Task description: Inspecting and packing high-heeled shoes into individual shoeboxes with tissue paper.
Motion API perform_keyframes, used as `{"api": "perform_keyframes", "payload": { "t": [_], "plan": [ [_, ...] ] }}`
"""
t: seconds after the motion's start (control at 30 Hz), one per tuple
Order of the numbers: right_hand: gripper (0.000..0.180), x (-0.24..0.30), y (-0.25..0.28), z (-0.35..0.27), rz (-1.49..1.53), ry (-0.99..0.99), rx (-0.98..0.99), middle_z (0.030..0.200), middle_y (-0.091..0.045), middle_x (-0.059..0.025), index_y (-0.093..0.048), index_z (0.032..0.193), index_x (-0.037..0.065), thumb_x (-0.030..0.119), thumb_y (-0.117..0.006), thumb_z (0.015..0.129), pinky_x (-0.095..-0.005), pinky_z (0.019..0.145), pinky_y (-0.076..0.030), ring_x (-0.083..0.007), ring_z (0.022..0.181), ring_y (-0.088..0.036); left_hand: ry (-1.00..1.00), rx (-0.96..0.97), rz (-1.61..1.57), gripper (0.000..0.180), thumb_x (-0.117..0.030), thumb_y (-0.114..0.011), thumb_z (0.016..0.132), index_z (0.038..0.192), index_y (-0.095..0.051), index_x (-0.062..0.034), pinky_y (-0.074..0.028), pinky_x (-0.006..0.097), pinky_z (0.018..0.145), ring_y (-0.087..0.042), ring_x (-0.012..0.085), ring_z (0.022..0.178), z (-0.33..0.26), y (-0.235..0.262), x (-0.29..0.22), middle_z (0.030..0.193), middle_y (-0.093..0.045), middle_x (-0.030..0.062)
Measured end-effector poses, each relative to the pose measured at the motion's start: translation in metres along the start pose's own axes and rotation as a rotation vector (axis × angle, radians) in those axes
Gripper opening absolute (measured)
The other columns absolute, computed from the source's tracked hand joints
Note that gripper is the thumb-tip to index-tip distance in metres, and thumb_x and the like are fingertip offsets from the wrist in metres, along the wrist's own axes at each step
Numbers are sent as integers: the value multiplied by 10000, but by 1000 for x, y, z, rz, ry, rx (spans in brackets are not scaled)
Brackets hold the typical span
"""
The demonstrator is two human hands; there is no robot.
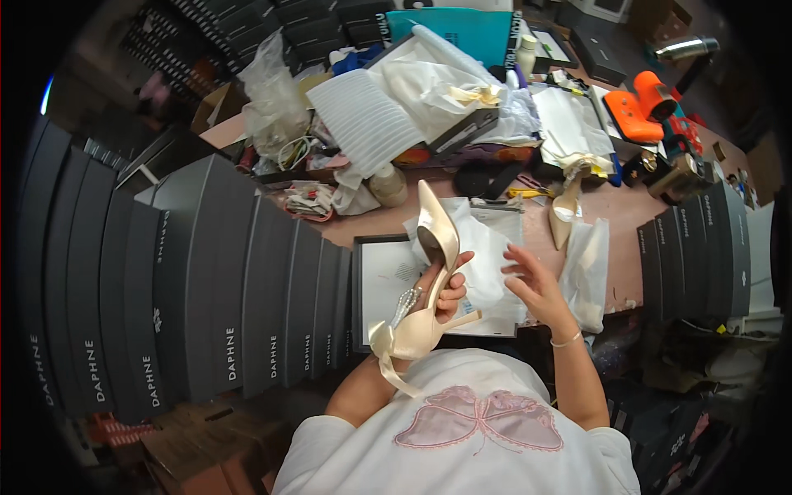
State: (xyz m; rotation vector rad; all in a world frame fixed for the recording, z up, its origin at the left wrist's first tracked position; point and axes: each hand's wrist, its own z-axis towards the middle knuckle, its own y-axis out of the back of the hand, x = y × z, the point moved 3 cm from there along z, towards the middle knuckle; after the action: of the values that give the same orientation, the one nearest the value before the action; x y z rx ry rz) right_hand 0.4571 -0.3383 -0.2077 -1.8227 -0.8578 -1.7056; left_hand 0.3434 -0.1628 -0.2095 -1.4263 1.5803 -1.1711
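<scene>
A champagne satin high-heeled shoe (422, 330), with a pointed toe, a bow and a beaded strap, is gripped in my left hand (451, 294). Its toe points up and away, and the thin heel sticks out to the right. My right hand (532, 287) hovers just right of it, fingers spread, holding nothing. Beneath both hands lies an open shoebox (381, 272) with white tissue paper (488, 247) in it. A similar pale heeled shoe (564, 216) rests on the table farther right, beside a folded white wrapper (586, 276).
Tall stacks of dark grey shoeboxes (198, 280) stand on the left, with another stack (695, 252) at right. Behind are a box of tissue paper (462, 136), white foam sheet (363, 120), a jar (388, 185), a yellow cutter (528, 193) and an orange tape dispenser (639, 109).
</scene>
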Motion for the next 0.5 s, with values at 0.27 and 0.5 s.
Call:
{"api": "perform_keyframes", "payload": {
  "t": [0.27, 0.5],
  "plan": [
    [365, -23, -25, -50, -131, -160, 173, 1130, -628, -77, -552, 1242, -16, 91, -635, 902, -260, 830, -491, -115, 940, -614, 74, 215, -345, 537, -198, -423, 1016, 1475, -183, -56, -492, 235, 474, -460, 147, 593, -1, 18, -1, 869, -454, 112],
    [406, 27, -17, -39, -279, 74, 16, 1097, -635, -136, -586, 1202, 14, 116, -714, 830, -300, 805, -508, -209, 932, -634, 73, 156, -463, 548, -241, -501, 996, 1438, -256, -28, -487, 213, 468, -447, 122, 601, 7, 26, 6, 887, -476, 106]
  ]
}}
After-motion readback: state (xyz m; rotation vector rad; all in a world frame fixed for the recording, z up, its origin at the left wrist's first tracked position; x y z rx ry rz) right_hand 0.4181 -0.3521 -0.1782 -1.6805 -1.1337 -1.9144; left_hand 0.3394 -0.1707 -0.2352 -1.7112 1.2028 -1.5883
